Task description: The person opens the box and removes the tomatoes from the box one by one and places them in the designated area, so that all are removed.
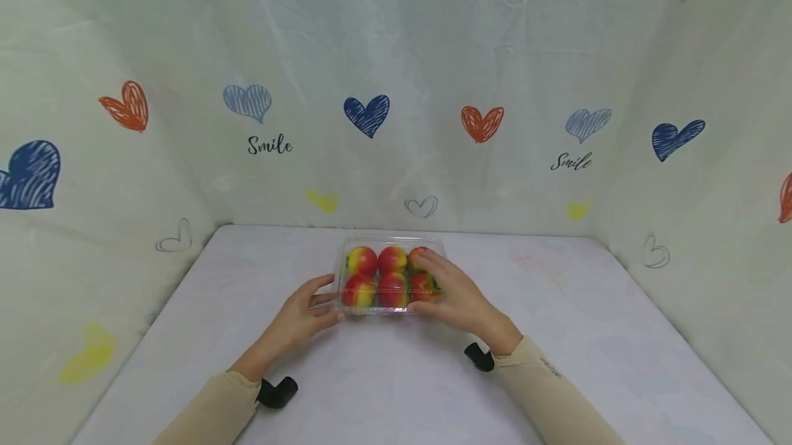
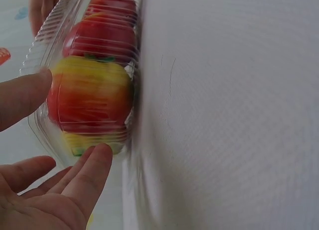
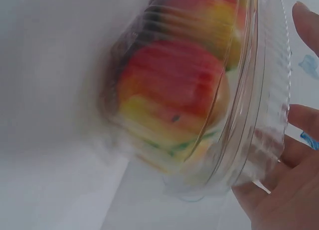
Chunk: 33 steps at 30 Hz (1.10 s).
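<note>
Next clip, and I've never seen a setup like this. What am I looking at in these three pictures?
There is no robot here, only a person's bare hands. The wide picture comes from a camera on the head, looking forward and down; the two close ones come from cameras on each wrist. On the pale table sits a clear plastic box with six red-and-yellow fruits. The left hand is at its left end, the right hand at its right. How firmly it is held, if at all, I can't tell.

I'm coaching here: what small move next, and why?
Perhaps curl the left hand onto the clear box: that hand is spread at the left end, while the right hand reaches over the other, so this could steady the fruit.
</note>
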Each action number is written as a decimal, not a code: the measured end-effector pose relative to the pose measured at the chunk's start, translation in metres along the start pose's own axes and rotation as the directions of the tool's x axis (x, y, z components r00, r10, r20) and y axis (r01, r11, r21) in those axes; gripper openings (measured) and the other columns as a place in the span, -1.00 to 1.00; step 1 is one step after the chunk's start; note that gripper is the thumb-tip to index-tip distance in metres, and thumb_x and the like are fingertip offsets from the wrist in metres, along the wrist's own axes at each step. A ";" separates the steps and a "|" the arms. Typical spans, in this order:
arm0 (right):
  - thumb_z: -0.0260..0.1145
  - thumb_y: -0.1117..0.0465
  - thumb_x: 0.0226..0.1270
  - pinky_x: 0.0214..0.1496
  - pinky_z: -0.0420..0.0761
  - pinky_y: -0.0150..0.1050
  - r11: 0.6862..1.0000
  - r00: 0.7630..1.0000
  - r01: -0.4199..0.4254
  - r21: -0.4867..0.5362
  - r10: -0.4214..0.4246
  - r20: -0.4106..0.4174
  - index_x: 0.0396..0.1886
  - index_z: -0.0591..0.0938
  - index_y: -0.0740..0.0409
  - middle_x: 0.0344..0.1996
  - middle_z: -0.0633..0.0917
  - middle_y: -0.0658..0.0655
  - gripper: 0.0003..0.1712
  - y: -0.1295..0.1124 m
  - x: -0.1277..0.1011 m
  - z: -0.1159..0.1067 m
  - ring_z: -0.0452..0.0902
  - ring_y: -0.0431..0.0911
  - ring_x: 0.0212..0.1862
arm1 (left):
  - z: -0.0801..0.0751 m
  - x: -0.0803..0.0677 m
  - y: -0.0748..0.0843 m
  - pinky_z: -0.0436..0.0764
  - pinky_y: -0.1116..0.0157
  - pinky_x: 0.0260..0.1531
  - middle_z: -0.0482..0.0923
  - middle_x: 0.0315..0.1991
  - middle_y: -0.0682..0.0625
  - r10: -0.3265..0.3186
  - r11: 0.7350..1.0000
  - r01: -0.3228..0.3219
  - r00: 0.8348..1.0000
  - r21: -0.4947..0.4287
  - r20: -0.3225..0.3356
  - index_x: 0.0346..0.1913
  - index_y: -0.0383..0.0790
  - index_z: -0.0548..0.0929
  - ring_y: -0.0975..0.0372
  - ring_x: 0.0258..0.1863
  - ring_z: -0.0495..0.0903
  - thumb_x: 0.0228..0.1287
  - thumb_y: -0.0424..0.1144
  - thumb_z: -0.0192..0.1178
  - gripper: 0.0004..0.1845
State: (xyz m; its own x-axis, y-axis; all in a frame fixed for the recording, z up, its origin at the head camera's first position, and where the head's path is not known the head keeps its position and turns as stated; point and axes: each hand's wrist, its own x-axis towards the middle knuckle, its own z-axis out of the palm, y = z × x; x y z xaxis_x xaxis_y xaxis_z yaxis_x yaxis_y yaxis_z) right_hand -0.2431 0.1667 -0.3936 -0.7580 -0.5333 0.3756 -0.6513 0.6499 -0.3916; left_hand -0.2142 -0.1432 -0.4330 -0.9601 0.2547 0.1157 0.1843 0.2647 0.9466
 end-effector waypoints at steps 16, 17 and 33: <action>0.44 -0.22 0.05 0.35 0.34 -0.06 0.974 0.981 0.174 -0.142 -0.159 0.110 0.40 0.34 0.05 0.36 0.36 0.06 -0.04 -0.034 0.029 0.025 0.24 -0.04 0.37 | -0.001 0.000 0.003 0.59 0.09 0.02 0.18 0.34 -0.45 0.003 1.000 -0.003 0.999 -0.003 0.044 0.36 -0.52 0.15 -0.21 0.17 0.44 0.12 -0.39 0.37 -0.18; 0.44 -0.21 0.05 0.36 0.33 -0.07 0.972 0.979 0.184 -0.145 -0.168 0.114 0.40 0.33 0.05 0.36 0.36 0.06 -0.04 -0.035 0.031 0.026 0.24 -0.04 0.37 | -0.002 0.000 0.003 0.59 0.08 0.02 0.18 0.34 -0.44 0.003 1.000 -0.002 0.999 -0.010 0.044 0.37 -0.52 0.15 -0.21 0.17 0.43 0.12 -0.39 0.37 -0.18; 0.38 -0.25 0.12 0.35 0.33 -0.10 0.958 0.966 0.217 -0.188 -0.183 0.183 0.42 0.31 -0.07 0.39 0.32 0.04 -0.09 -0.052 0.050 0.040 0.26 -0.04 0.35 | -0.002 0.003 -0.002 0.52 0.03 0.11 0.39 0.22 -0.38 0.005 1.000 -0.006 0.999 0.024 0.041 0.36 -0.49 0.18 -0.17 0.18 0.44 0.12 -0.33 0.38 -0.19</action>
State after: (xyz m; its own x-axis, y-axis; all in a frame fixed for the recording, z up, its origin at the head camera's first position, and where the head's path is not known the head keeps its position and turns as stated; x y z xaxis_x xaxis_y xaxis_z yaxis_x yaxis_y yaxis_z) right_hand -0.2489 0.0850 -0.3878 -0.6193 -0.7331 0.2812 -0.7819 0.6085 -0.1357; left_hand -0.2179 -0.1446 -0.4339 -0.9497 0.2939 0.1078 0.1949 0.2856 0.9383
